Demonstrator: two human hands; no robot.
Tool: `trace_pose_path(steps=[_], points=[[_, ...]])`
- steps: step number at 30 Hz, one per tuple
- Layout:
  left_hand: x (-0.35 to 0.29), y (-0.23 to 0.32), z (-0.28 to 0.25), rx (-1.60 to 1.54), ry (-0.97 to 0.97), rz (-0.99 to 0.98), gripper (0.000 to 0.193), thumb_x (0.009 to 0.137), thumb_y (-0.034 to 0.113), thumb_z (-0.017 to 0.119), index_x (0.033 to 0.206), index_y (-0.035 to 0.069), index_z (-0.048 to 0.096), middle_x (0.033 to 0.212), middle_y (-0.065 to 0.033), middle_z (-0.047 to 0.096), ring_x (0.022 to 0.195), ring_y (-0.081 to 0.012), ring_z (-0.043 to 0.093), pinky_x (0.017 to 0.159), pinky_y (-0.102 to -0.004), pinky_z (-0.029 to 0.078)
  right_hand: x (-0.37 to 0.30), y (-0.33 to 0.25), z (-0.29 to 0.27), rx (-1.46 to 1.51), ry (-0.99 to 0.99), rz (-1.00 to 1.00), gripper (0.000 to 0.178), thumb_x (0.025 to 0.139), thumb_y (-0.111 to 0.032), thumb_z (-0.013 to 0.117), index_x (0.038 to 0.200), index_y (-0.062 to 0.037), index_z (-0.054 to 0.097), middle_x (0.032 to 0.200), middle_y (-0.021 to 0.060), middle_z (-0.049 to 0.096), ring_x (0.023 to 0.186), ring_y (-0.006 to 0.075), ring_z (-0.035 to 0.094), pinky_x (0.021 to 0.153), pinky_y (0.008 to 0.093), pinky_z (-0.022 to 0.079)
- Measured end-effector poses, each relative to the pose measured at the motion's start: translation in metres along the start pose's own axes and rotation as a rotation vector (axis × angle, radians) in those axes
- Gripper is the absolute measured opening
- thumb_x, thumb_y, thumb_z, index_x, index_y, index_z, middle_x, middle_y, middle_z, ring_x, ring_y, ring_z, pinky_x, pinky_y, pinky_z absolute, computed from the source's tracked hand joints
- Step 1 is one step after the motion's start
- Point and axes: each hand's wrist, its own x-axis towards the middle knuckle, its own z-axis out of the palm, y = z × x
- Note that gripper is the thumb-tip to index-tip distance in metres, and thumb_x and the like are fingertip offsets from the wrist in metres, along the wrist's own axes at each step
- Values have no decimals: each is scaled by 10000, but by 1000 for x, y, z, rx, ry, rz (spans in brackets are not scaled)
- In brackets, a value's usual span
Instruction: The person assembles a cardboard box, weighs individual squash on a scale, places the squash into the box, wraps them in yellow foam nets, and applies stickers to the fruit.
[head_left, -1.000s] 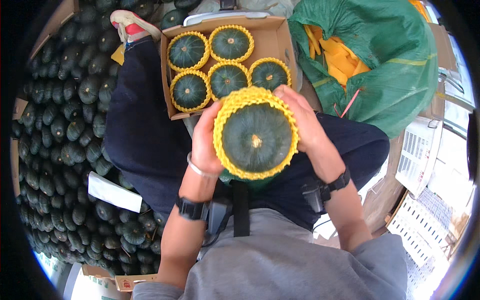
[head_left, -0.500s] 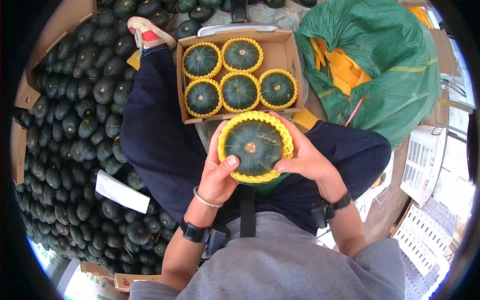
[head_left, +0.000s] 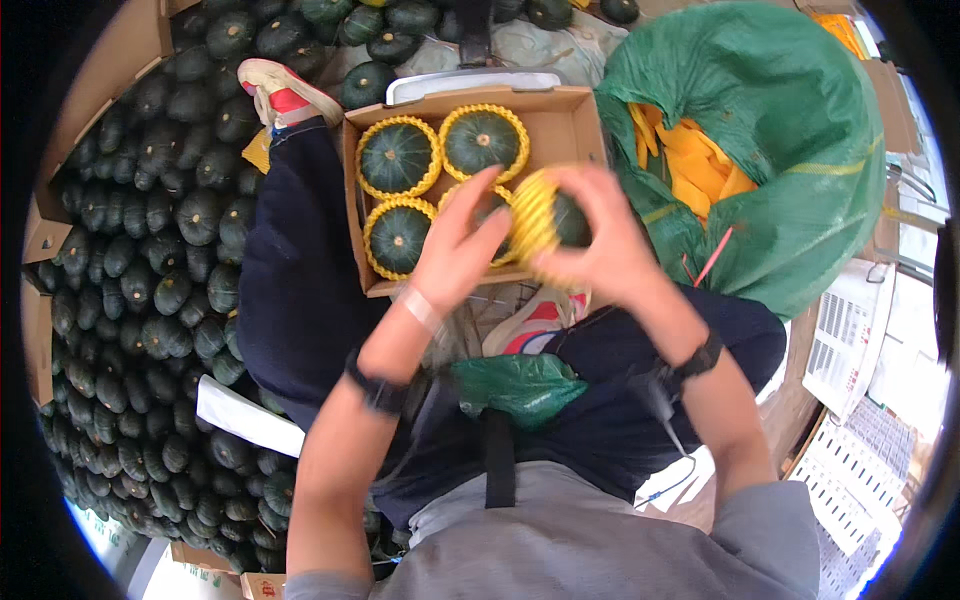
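My right hand (head_left: 615, 240) grips a dark green pumpkin in a yellow foam net (head_left: 533, 218), tilted on its side and blurred by motion. It is over the near right part of a shallow cardboard box (head_left: 566, 128). Just left of it, my left hand (head_left: 455, 250) has its fingers apart and holds nothing. Several netted pumpkins (head_left: 397, 158) sit in the box, stem ends up. The middle one of the near row (head_left: 490, 208) is partly covered by my left fingers. Whatever lies in the near right spot is hidden behind the held pumpkin and my right hand.
A large heap of loose dark green pumpkins (head_left: 150, 300) spreads along the left. At the right stands a green woven sack (head_left: 800, 130) with yellow foam nets (head_left: 695, 160) in its mouth. A white sheet (head_left: 248, 415) lies beside my left leg. A green plastic piece (head_left: 520, 388) rests on my lap.
The netted pumpkin has gone from above my lap, in both hands, forward to the box. It has turned on its side. My left hand has let go of it.
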Motion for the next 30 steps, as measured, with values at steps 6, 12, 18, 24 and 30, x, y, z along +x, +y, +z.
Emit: trace_pose_path(steps=[6,12,18,24,30], points=[[123,-46,30,1315,-60,121,615,649,327,755,1221,237,549,1347,-115,351,1305,-337,275,963,-715,242,81,48,-1,-837,-54,20,733,531,-293,810,1207,-253,531,1343,105,375,1208,412,346,886,570,371],[115,-54,25,1190,115,100,789,545,368,818,1259,262,498,1306,-106,356,1269,-335,287,964,-663,257,101,85,18,-740,-263,-90,759,495,-290,791,1205,-228,531,1351,115,363,1222,410,323,916,555,346],[70,-22,-1,936,199,28,838,628,331,773,1338,91,399,1374,-267,275,1279,-459,255,1009,-600,262,96,92,26,-693,-345,-185,750,603,-315,752,1283,-188,460,1399,146,308,1252,430,283,987,572,293],[-114,56,-131,499,815,302,281,752,57,627,1029,31,592,972,-119,594,908,-260,585,819,-349,473,18,67,19,-735,-148,-22,608,782,-286,648,1332,-131,438,1416,235,298,1272,462,298,1035,514,281],[-415,-133,-266,899,1281,-794,508,733,323,709,1086,-5,548,992,-241,605,889,-385,603,806,-448,490,-42,10,18,-402,-361,93,482,810,-235,625,1249,-77,506,1348,256,389,1259,419,346,1043,464,287]])
